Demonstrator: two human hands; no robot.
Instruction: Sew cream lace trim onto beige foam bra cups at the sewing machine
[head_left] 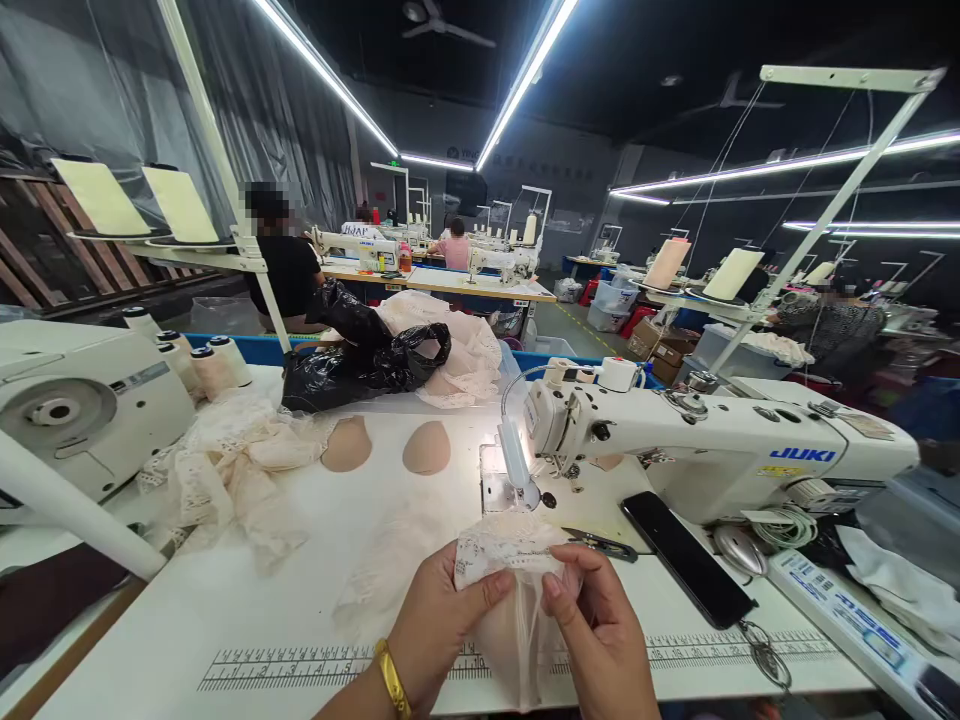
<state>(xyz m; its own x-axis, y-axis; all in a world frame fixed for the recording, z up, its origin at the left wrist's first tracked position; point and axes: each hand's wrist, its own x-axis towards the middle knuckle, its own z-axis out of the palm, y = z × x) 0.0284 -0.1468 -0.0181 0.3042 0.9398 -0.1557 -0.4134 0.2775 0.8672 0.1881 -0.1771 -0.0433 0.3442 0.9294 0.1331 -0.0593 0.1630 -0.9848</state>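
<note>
Near the front edge of the white table, my left hand [450, 610] pinches the left part of a cream lace fabric piece [517, 560]. On its right side, my right hand [600, 620] grips the same piece between thumb and fingers. Sheer fabric hangs down between both hands. Just beyond them stands a white sewing machine [705, 440], its lit needle area close to the lace. More pale lace [390, 560] lies flat left of my hands. Two beige oval pads [426, 447] rest farther back on the table.
A black phone [686, 560] and dark thread snips [600, 544] lie at the right. Cream lace [240, 470] is heaped at the left, beside thread cones [229, 360]. Behind are a black plastic bag [360, 360] and more fabric. Other people sit at distant machines.
</note>
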